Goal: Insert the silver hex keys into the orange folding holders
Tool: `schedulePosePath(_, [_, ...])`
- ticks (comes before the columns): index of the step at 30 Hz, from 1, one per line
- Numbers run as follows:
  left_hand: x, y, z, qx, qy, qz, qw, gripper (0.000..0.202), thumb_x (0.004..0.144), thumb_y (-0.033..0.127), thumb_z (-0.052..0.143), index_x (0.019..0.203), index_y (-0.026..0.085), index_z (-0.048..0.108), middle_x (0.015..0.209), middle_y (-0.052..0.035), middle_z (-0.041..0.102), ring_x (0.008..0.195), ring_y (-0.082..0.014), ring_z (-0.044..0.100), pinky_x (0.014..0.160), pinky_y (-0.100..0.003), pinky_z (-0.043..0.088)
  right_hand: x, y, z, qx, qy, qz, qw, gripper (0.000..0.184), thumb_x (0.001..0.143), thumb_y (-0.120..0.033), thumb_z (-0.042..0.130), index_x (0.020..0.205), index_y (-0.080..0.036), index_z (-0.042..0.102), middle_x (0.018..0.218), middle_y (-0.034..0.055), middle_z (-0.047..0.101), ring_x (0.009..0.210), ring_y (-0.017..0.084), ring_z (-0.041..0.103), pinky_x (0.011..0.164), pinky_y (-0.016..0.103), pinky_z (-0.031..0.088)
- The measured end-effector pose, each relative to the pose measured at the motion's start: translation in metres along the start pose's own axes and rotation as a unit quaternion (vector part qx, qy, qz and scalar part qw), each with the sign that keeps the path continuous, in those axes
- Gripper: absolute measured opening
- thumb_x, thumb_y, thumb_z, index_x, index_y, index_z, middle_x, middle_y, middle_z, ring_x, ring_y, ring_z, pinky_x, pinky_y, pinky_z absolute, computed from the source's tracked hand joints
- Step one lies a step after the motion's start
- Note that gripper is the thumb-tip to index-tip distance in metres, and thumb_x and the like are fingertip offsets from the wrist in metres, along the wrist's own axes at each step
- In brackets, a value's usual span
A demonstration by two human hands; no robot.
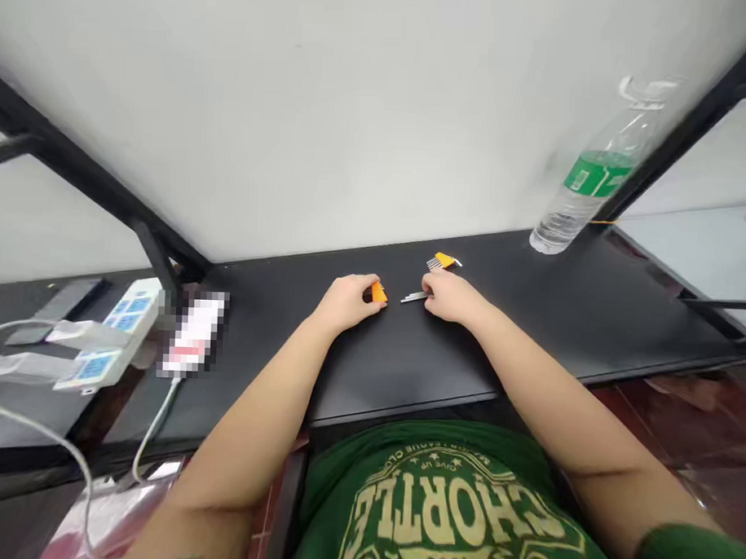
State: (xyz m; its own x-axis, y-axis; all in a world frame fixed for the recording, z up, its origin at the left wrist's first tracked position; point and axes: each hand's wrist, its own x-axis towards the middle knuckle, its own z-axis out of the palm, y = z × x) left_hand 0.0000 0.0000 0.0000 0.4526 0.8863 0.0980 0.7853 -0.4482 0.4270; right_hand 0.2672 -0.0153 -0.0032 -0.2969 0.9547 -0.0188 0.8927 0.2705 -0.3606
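Observation:
My left hand (348,303) is closed, thumb and fingers pinching a small orange hex key holder (379,293) just above or on the black tabletop (370,369). To its right, my right hand (449,295) grips several thin silver hex keys (414,297), whose ends point left toward the holder. A gap separates the keys from the holder. Just beyond my right hand lies a second orange holder (445,259) with several metal keys sticking out of it. Fingers hide part of the held holder and the far ends of the keys.
At the back right a clear water bottle (587,189) with a green label stands near the wall. A phone (193,330), blurred out, lies to the left on a white cable (156,427). Beside it is a white power strip (114,332) with plugs. Black frame bars (89,168) slope up on both sides.

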Motion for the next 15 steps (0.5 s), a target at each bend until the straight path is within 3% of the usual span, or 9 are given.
schedulePosePath(4, [0.001, -0.002, 0.008, 0.009, 0.023, 0.038, 0.999, 0.037, 0.086, 0.039, 0.077, 0.120, 0.027, 0.073, 0.111, -0.0042, 0.078, 0.102, -0.0271, 0.071, 0.091, -0.039, 0.056, -0.006, 0.005, -0.002, -0.005, 0.001, -0.008, 1.000, 0.011, 0.087, -0.014, 0.065, 0.095, -0.021, 0.065, 0.114, 0.0090, 0.069, 0.095, 0.024, 0.066, 0.073, 0.033, 0.045])
schedulePosePath(8, [-0.001, 0.000, 0.013, -0.004, 0.056, 0.084, 0.995, 0.045, 0.088, 0.038, 0.078, 0.130, 0.025, 0.070, 0.114, -0.0062, 0.078, 0.103, -0.0268, 0.070, 0.095, -0.040, 0.056, -0.006, 0.003, -0.002, 0.050, 0.082, -0.061, 0.993, 0.012, 0.090, -0.022, 0.068, 0.101, -0.021, 0.065, 0.114, 0.0108, 0.070, 0.102, 0.027, 0.065, 0.083, 0.037, 0.051])
schedulePosePath(10, [-0.002, 0.004, 0.014, -0.018, 0.069, 0.102, 0.992, 0.047, 0.088, 0.038, 0.079, 0.132, 0.023, 0.070, 0.116, -0.0070, 0.078, 0.102, -0.0257, 0.071, 0.096, -0.040, 0.057, -0.004, -0.002, 0.003, 0.147, 0.110, -0.118, 0.976, 0.013, 0.093, -0.024, 0.065, 0.105, -0.021, 0.064, 0.113, 0.0102, 0.070, 0.099, 0.024, 0.067, 0.086, 0.038, 0.053])
schedulePosePath(12, [-0.003, 0.008, 0.014, -0.029, 0.074, 0.118, 0.990, 0.047, 0.089, 0.037, 0.080, 0.132, 0.022, 0.070, 0.118, -0.0076, 0.078, 0.103, -0.0250, 0.071, 0.098, -0.040, 0.056, 0.000, -0.007, 0.010, 0.255, 0.096, -0.160, 0.949, 0.014, 0.094, -0.024, 0.062, 0.108, -0.021, 0.064, 0.111, 0.0086, 0.071, 0.096, 0.022, 0.068, 0.085, 0.038, 0.056])
schedulePosePath(15, [-0.005, 0.015, 0.013, -0.031, 0.078, 0.134, 0.988, 0.045, 0.092, 0.038, 0.079, 0.133, 0.022, 0.070, 0.120, -0.0077, 0.079, 0.106, -0.0252, 0.071, 0.102, -0.041, 0.055, 0.006, -0.013, 0.022, 0.403, 0.053, -0.151, 0.901, 0.018, 0.094, -0.027, 0.065, 0.111, -0.024, 0.063, 0.108, 0.0044, 0.073, 0.096, 0.021, 0.071, 0.089, 0.039, 0.059])
